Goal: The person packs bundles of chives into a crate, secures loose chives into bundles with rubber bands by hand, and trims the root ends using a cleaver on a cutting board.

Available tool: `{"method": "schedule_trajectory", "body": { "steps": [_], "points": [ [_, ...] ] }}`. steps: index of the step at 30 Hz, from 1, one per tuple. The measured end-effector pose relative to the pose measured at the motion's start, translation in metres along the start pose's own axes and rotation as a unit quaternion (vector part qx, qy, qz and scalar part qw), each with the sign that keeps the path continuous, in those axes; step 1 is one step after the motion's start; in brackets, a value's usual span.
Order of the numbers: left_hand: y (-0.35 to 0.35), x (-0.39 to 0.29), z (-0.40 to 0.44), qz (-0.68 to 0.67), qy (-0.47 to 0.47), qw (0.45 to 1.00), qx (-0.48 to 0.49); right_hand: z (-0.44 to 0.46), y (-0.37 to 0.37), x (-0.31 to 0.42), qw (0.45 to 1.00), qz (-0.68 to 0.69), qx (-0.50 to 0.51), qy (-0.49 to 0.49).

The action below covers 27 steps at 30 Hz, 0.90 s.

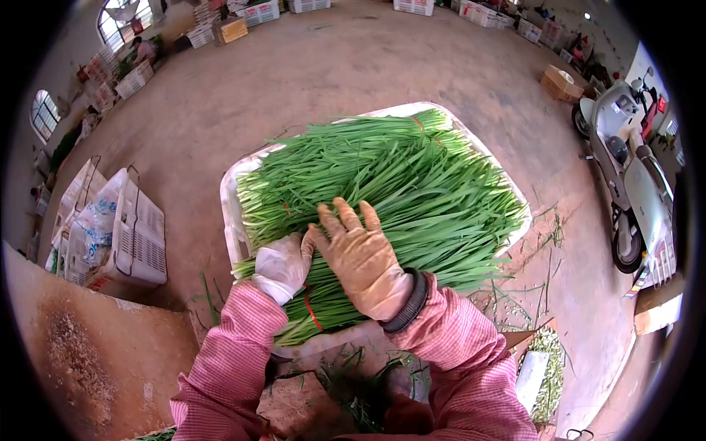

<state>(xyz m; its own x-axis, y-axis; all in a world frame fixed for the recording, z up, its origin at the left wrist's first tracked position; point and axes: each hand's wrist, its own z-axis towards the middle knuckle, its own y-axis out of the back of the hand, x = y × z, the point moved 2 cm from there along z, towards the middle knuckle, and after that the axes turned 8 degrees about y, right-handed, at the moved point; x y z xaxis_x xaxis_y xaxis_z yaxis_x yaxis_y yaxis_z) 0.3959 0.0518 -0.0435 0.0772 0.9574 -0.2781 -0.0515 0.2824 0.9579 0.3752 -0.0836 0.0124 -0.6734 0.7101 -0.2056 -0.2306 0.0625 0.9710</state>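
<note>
Bundles of long green leafy stalks, like garlic chives [412, 184], fill a white plastic crate [229, 192]. Their pale stem ends point outward at both sides. A red band [313, 312] ties the bundle nearest me. My right hand [360, 264], in a tan-stained glove, lies over the chives with its fingers spread and nothing in them. At the crate's near left, my left hand [283, 266] in a whitish glove rests against the chives beside my right thumb. Its fingers bend down out of sight, so its hold is hidden.
White crates [140, 228] with plastic bags stand at left, by a stained brown board [110, 353]. A scooter [625, 169] is parked at right, near a cardboard box [561, 83]. Chive scraps litter the floor [548, 287]. A person [144, 51] is at far left.
</note>
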Motion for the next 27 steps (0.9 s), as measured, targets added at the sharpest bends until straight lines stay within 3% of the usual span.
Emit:
{"method": "schedule_trajectory", "body": {
  "steps": [1,3,5,7,9,10,13,14,15,17,18,19,21,22,23,25,27],
  "points": [
    [-0.027,0.015,-0.003,0.051,-0.113,0.985,-0.12,0.01,0.014,-0.001,0.997,0.052,-0.041,0.05],
    [-0.027,0.018,-0.003,0.048,-0.174,0.973,-0.147,0.046,0.0,-0.006,0.99,0.079,-0.058,0.102],
    [0.004,-0.005,0.001,0.061,0.071,0.995,0.038,0.062,-0.025,-0.037,0.976,0.09,0.2,0.001],
    [-0.008,0.006,0.011,0.055,0.063,0.996,0.03,0.036,-0.047,-0.078,0.971,0.055,0.197,-0.124],
    [-0.019,0.015,0.024,0.117,0.127,0.979,0.113,0.005,-0.101,-0.109,0.965,0.194,-0.075,-0.16],
    [-0.036,0.032,0.033,0.126,0.104,0.98,0.114,0.001,-0.127,-0.112,0.951,0.19,-0.18,-0.163],
    [-0.045,0.042,0.04,0.139,0.118,0.98,0.08,0.015,-0.13,-0.114,0.954,0.21,-0.128,-0.173],
    [-0.02,0.013,0.031,0.132,0.158,0.974,0.095,0.023,-0.131,-0.118,0.964,0.2,-0.065,-0.164],
    [-0.014,0.008,0.031,0.132,0.15,0.976,0.09,0.021,-0.125,-0.118,0.964,0.195,-0.07,-0.17],
    [-0.008,0.007,0.026,0.078,0.106,0.991,0.018,0.008,-0.11,-0.108,0.946,0.192,-0.194,-0.175],
    [-0.008,0.012,0.026,0.025,0.007,0.997,-0.071,-0.013,-0.084,-0.099,0.92,0.175,-0.302,-0.177],
    [-0.009,0.012,0.027,0.023,0.009,0.997,-0.072,-0.043,-0.048,-0.084,0.884,0.159,-0.404,-0.173],
    [-0.006,0.008,0.023,0.007,-0.065,0.993,-0.099,-0.12,0.0,-0.052,0.811,0.281,-0.48,-0.182],
    [0.004,-0.007,0.014,0.03,-0.097,0.991,-0.083,-0.155,-0.005,-0.03,0.793,0.267,-0.508,-0.205],
    [0.015,-0.028,0.007,0.053,-0.13,0.988,-0.069,-0.185,-0.026,-0.007,0.772,0.29,-0.514,-0.234],
    [0.004,-0.044,0.014,0.083,-0.157,0.983,-0.048,-0.222,-0.095,0.052,0.642,0.444,-0.489,-0.389],
    [-0.013,-0.065,0.02,0.103,-0.154,0.982,-0.025,-0.225,-0.176,0.098,0.498,0.593,-0.42,-0.473]
  ]
}}
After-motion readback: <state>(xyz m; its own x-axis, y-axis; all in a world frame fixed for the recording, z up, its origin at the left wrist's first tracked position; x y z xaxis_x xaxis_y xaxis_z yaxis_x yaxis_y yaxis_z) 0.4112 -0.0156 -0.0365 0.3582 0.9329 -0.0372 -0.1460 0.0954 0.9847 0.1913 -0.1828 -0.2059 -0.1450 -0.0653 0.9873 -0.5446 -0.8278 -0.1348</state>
